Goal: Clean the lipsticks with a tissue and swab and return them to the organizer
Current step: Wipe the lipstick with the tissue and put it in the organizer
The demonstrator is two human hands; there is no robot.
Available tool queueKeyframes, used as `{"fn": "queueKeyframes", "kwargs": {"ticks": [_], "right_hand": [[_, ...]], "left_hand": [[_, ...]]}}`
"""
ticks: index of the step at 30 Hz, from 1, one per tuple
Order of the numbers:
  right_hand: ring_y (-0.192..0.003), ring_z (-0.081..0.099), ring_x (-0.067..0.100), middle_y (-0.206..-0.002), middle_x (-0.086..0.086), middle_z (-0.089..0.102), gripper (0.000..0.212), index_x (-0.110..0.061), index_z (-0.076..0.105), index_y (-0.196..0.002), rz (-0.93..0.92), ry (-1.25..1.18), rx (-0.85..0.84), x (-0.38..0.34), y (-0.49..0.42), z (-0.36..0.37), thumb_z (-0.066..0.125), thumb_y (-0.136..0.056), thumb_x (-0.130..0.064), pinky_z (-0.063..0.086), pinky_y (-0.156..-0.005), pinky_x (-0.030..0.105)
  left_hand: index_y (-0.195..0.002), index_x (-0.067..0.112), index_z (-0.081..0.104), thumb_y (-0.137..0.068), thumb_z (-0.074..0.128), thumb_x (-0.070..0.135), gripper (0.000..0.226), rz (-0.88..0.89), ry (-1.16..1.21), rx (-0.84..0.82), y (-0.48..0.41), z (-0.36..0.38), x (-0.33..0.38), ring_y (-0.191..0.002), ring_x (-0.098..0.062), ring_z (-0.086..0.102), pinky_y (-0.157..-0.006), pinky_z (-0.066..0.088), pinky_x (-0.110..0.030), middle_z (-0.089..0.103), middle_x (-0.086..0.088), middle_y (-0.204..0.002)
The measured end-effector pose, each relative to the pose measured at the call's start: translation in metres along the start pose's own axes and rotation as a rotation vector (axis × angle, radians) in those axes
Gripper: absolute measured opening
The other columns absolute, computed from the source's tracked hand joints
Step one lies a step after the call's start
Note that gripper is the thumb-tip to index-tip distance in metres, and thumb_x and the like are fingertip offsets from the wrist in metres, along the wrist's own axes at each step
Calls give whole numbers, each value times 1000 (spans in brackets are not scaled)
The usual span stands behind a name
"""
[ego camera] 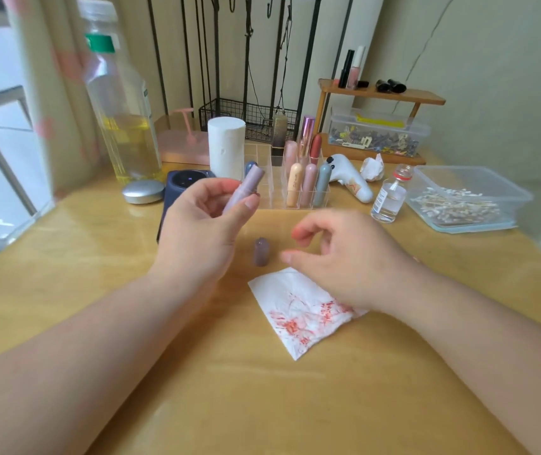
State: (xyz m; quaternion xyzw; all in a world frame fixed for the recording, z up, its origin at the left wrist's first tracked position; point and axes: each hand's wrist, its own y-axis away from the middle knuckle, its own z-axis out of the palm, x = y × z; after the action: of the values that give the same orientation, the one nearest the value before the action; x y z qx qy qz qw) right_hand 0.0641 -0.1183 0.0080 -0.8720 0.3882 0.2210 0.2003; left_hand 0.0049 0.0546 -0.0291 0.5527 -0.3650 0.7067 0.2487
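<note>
Stained tissue lies under the empty, loosely curled right hand; left hand grips the lilac lipstick. Pick up its cap squarely to recap.

No text can be read with certainty in this view.

The big bottle in the upper left of the frame carries a green band below its cap and a pale label strip on its right side, but the print there is too blurred to read. The small glass bottle at right of centre has a white label with dark lines of print, too small to make out. The peach lipstick in the clear organizer has a faint mark on its side, also not readable.
</note>
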Motion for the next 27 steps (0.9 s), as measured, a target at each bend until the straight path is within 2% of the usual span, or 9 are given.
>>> {"fn": "queueKeyframes", "kwargs": {"ticks": [2, 4, 8, 10, 13, 16, 19, 23, 27], "right_hand": [[-73, 57, -9, -84, -24, 64, 37, -29, 69, -109, 20, 5, -77, -11, -19, 9, 80, -77, -45, 42, -64, 9], [-83, 63, 2, -97, -15, 68, 38, -26, 69, -115, 23, 19, -118, -18, -34, 21, 78, -79, -36, 52, -76, 21], [-76, 72, 9, -76, -4, 75, 22, -19, 71, -106, 51, -106, -121, -13, -40, 39, 67, -86, -13, 60, -73, 30], [-73, 73, 12, -73, 0, 75, 24, -16, 68, -107, 82, -266, -92, -8, -39, 37, 70, -84, -7, 60, -77, 35], [-64, 70, 13, -74, 5, 76, 18, -11, 66, -97, 161, -512, 26, 4, -36, 13, 75, -84, -4, 55, -65, 25], [-63, 54, 16, -90, 21, 75, 15, -1, 65, -101, 241, -920, 160, 20, -28, -16, 69, -86, 2, 44, -57, 20], [-64, 53, 13, -97, 24, 73, 18, 2, 63, -106, 209, -1172, 256, 30, -14, -26, 63, -88, 4, 47, -58, 20], [-64, 58, 13, -93, 21, 74, 27, -2, 64, -101, 46, -1147, 293, 29, 1, -23, 69, -76, -11, 48, -57, 21], [-67, 61, 18, -92, 20, 75, 22, -5, 67, -96, -31, -1047, 231, 28, 7, -23, 78, -78, -10, 49, -56, 24]], "left_hand": [[-95, 29, 73, -76, 78, 43, 24, -8, -18, 16, -1, -1, -2, -71, -7, 57, -76, 45, -34, 72, 11, -85], [-98, 29, 74, -78, 75, 47, 27, -17, -27, 27, -1, -3, -3, -70, -5, 54, -75, 44, -32, 70, 13, -83], [-102, 23, 75, -92, 70, 40, 20, -22, -4, 22, -1, -2, -2, -63, -1, 50, -71, 40, -26, 64, 17, -74], [-102, 21, 76, -93, 69, 40, 22, -38, 5, -2, 0, -1, -4, -60, -3, 48, -66, 38, -25, 61, 15, -71], [-101, 19, 76, -88, 72, 45, 29, -76, 8, -101, 3, 1, -5, -58, -11, 44, -61, 37, -28, 59, 7, -71], [-102, 22, 75, -86, 74, 41, 25, -110, -24, -252, 10, 3, -4, -61, -15, 49, -62, 42, -32, 60, 0, -72], [-103, 29, 75, -80, 75, 46, 28, -98, -120, -360, 18, 5, -1, -61, -12, 54, -65, 44, -28, 62, 3, -69], [-103, 33, 74, -77, 74, 51, 31, -71, -221, -399, 24, 7, 2, -63, -11, 53, -69, 45, -34, 61, -1, -69], [-101, 35, 75, -77, 72, 53, 31, -25, -281, -426, 29, 9, 10, -65, -20, 53, -72, 49, -48, 65, -15, -76]]}}
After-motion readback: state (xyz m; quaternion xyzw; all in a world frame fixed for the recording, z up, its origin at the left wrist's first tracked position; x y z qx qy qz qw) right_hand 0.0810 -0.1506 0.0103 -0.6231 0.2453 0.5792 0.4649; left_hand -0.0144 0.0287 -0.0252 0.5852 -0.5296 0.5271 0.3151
